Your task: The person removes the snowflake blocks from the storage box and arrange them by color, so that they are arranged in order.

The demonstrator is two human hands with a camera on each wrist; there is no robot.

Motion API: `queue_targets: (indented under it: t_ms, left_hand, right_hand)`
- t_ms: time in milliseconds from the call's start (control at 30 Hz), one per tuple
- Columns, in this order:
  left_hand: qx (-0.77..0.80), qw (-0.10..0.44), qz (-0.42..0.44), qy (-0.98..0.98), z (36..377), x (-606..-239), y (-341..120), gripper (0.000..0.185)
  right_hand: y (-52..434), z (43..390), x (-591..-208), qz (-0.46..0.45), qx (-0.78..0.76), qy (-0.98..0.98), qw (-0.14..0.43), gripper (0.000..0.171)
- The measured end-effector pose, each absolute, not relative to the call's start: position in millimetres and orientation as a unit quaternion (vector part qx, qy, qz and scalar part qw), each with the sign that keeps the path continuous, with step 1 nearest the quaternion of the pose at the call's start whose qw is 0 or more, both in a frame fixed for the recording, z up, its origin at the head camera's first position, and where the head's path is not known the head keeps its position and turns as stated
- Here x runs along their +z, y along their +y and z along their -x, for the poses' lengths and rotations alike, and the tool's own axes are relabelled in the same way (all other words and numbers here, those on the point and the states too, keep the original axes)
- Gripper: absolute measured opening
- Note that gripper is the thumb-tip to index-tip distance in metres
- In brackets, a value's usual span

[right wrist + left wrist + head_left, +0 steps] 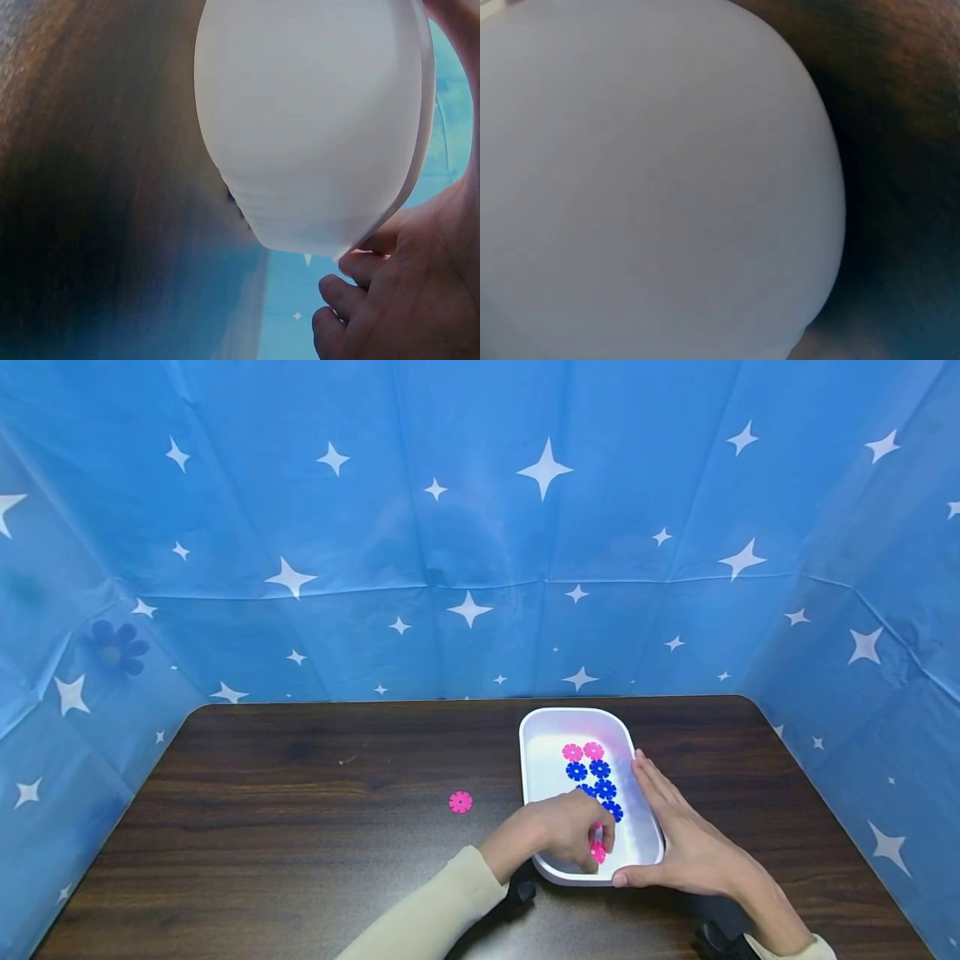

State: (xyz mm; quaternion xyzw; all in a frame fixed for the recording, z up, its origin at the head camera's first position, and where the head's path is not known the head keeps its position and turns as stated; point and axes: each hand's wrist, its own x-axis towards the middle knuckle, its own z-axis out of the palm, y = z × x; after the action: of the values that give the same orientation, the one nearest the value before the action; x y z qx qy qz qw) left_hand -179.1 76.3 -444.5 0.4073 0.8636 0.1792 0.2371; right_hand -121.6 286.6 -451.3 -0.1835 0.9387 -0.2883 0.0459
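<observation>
A white plastic tray (542,732) stands on the table, holding several pink and blue notched flower-shaped discs. Reaching into its near end, my left hand (570,827) has its fingers curled down around a pink disc (597,852), partly hidden by them. Several blue discs (605,789) lie just beyond those fingers. At the tray's right side, my right hand (693,852) holds it, thumb against the near edge and fingers along the long side. In the right wrist view, that hand's fingers (345,296) meet the tray's outer wall (315,112). The left wrist view shows mainly white tray wall (660,165).
One pink disc (461,802) lies on the dark wooden table (300,827), left of the tray. Blue star-patterned cloth (480,527) rises behind the table and along both sides. Black wrist straps (517,893) show near the sleeves.
</observation>
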Motion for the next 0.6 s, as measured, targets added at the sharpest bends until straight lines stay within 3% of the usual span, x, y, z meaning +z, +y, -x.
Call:
queue_targets:
  t_ms: [600]
  left_hand:
    - [0.187,0.226,-0.43,0.854,181.1,-446.7,75.5,0.015]
  right_hand:
    - [287.5,121.2,-452.0,0.187,-0.287,0.939,0.037,0.138]
